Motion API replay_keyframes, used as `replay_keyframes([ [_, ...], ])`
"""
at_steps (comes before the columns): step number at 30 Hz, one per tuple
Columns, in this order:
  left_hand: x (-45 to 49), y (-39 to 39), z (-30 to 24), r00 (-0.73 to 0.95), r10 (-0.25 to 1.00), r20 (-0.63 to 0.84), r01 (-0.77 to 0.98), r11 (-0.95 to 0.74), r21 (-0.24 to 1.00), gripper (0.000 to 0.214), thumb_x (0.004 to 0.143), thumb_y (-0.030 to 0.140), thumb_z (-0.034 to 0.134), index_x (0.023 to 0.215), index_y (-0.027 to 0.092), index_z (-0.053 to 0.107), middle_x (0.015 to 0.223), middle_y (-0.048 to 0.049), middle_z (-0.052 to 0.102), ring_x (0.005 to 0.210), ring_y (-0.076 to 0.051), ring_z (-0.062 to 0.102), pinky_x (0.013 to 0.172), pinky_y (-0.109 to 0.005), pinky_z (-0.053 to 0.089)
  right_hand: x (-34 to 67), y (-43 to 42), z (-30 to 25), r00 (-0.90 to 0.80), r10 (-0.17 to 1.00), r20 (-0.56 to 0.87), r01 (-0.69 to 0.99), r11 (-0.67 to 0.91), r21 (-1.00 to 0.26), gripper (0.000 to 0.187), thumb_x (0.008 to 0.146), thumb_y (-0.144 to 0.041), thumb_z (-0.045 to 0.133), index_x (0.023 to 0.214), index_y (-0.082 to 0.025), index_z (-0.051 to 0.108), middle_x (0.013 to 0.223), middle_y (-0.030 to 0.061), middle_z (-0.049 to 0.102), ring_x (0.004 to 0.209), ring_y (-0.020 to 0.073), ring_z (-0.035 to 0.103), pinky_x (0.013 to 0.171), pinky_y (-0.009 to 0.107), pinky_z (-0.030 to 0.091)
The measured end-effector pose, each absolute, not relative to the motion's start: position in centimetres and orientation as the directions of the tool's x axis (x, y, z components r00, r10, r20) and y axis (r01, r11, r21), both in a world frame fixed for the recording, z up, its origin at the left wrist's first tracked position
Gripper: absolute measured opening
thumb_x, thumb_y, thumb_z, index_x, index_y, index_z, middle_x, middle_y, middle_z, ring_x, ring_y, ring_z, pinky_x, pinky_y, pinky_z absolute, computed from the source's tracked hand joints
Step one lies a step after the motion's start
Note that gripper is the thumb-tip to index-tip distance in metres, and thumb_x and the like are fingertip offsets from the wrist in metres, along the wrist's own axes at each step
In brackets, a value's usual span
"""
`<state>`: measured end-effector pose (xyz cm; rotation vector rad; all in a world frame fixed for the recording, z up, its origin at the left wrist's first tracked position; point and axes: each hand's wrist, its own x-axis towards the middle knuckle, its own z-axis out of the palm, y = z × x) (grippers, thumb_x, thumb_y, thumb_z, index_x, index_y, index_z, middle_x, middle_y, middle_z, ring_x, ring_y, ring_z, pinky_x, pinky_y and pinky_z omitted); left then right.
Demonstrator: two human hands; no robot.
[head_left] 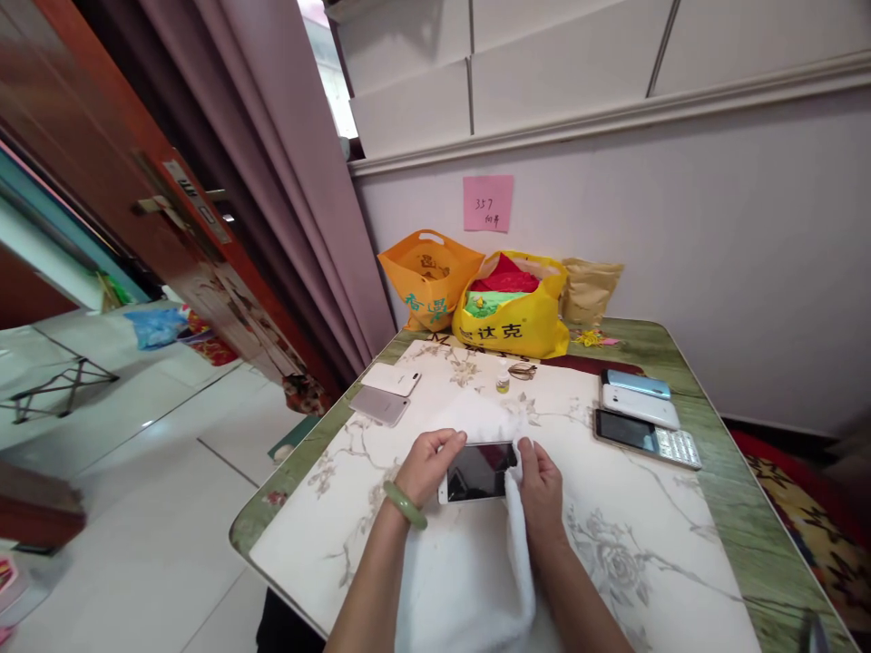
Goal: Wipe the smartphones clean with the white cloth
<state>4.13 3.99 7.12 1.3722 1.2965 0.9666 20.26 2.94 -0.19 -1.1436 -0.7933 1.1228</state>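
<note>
A white smartphone point(478, 472) with a dark screen lies sideways between my hands, above a white cloth point(455, 580). My left hand point(430, 462), with a green bangle on its wrist, grips the phone's left end, thumb along the upper edge. At the other end, my right hand point(543, 485) pinches a fold of the cloth against the phone's right edge; part of that edge is covered by cloth. The cloth spreads under the phone and hangs in a fold towards me.
Two phones point(381, 405) lie at the left. At the right lie a blue phone point(638, 384), a white phone point(640, 407) and a keypad phone point(646, 438). A small bottle point(503, 377) stands beyond the cloth. Orange point(428, 281) and yellow bags point(510, 326) stand by the wall.
</note>
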Motion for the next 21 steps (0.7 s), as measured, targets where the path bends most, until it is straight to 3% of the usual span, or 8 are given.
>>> replay_keyframes([
  [4,4.6,2.9,7.7,0.169,0.980,-0.104,0.226,0.064,0.972,0.044,0.077,0.057,0.060,0.054,0.019,0.057,0.051,0.0026,0.044,0.052,-0.013,0.037,0.053,-0.024,0.032,20.4,3.0,-0.1,0.291,0.945,-0.146,-0.361,-0.033,-0.932,0.044,0.078,-0.062,0.059,0.072,-0.019,0.056,0.060,-0.0021,0.057,0.057,0.0149,0.053,0.056,0.025,0.045],
  [7,5.0,2.6,7.6,0.156,0.987,-0.049,0.250,0.008,0.968,0.041,0.078,0.052,0.060,0.056,0.018,0.061,0.055,0.0009,0.052,0.058,-0.015,0.044,0.060,-0.024,0.036,20.2,3.0,0.3,0.292,0.939,-0.181,-0.401,-0.052,-0.915,0.042,0.076,-0.061,0.061,0.073,-0.020,0.056,0.059,-0.0031,0.057,0.055,0.0146,0.053,0.052,0.025,0.044],
  [12,5.4,2.4,6.4,-0.047,0.997,0.058,0.229,-0.046,0.972,0.042,0.081,0.048,0.060,0.052,0.018,0.052,0.052,0.0038,0.041,0.056,-0.012,0.039,0.059,-0.024,0.032,19.7,3.1,0.1,0.274,0.943,-0.190,-0.446,-0.051,-0.894,0.040,0.079,-0.059,0.059,0.079,-0.019,0.059,0.061,-0.0030,0.059,0.056,0.0154,0.055,0.054,0.026,0.045],
  [18,6.9,2.7,5.1,-0.260,0.962,0.087,0.166,-0.045,0.985,0.042,0.081,0.050,0.059,0.057,0.019,0.048,0.055,0.0046,0.036,0.057,-0.011,0.033,0.057,-0.024,0.028,18.9,2.9,-1.4,0.221,0.964,-0.151,-0.421,-0.046,-0.906,0.051,0.086,-0.063,0.046,0.101,-0.017,0.061,0.086,0.0050,0.070,0.079,0.0210,0.064,0.066,0.030,0.049],
  [21,9.3,2.3,4.4,-0.358,0.930,0.089,0.167,-0.030,0.985,0.041,0.084,0.050,0.055,0.058,0.020,0.044,0.055,0.0048,0.036,0.057,-0.012,0.033,0.055,-0.024,0.029,18.5,2.9,-1.5,0.217,0.956,-0.198,-0.410,-0.095,-0.907,0.052,0.085,-0.065,0.046,0.096,-0.017,0.060,0.084,0.0056,0.071,0.078,0.0217,0.065,0.067,0.031,0.050],
])
